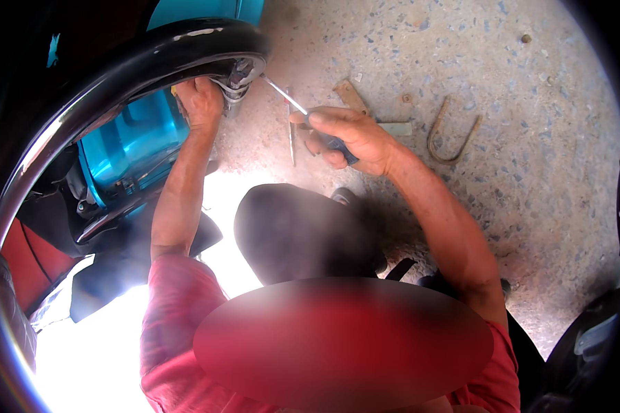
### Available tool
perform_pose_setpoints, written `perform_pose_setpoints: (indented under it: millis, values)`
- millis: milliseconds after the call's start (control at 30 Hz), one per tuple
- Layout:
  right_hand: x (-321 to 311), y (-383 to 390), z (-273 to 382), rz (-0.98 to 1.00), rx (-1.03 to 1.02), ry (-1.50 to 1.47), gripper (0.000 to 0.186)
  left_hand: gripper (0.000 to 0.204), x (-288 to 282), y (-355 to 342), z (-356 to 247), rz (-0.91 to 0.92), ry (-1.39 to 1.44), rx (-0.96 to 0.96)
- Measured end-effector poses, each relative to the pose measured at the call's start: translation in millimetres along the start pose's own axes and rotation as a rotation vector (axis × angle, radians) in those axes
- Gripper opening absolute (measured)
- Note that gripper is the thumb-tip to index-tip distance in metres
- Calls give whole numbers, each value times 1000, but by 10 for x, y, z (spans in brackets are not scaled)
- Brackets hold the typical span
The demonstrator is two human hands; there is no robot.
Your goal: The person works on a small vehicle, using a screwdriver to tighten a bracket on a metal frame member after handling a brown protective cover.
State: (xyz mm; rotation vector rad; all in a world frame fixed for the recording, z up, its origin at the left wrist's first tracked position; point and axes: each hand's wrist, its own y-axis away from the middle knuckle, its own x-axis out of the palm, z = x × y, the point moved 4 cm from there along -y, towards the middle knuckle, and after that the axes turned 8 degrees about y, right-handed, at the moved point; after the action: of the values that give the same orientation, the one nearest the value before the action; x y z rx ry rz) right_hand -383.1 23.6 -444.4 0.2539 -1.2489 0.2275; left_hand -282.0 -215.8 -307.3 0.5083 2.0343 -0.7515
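Observation:
My right hand (365,141) is closed round the dark handle of a screwdriver (286,95). Its bright shaft points up and left, and the tip meets the end of a metal fitting (241,74) under the black curved tube (179,49). On the fitting's other side, my left hand (203,103) is curled beneath the tube, close to the metal. Its fingertips are mostly hidden; a bit of yellow shows beside them, but what they hold cannot be made out.
A U-shaped rod (455,155), a flat rusty bracket (351,96), a pale flat strip (396,129) and a thin rod (291,134) lie on the speckled floor (530,103). Blue panels (134,144) of a vehicle stand at left. A dark-clad knee (303,234) is below my hands.

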Motion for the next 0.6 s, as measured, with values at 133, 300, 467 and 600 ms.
perform_pose_setpoints:
  millis: [133, 300, 467, 600]
  values:
    - [-4, -38, -55, -14, -60, 103, 46, 40, -27, -9, 48, 9, -3, 20]
    - [3, -52, -78, -30, -91, 139, 44, 42, -5, -4, -11, 44, -40, 9]
    - [-13, -71, -122, 39, -57, 53, 41, 39, -16, -3, -38, 35, -65, 28]
    - [1, -70, -115, 13, -66, 65, 41, 36, -22, -2, -25, 0, -74, 34]
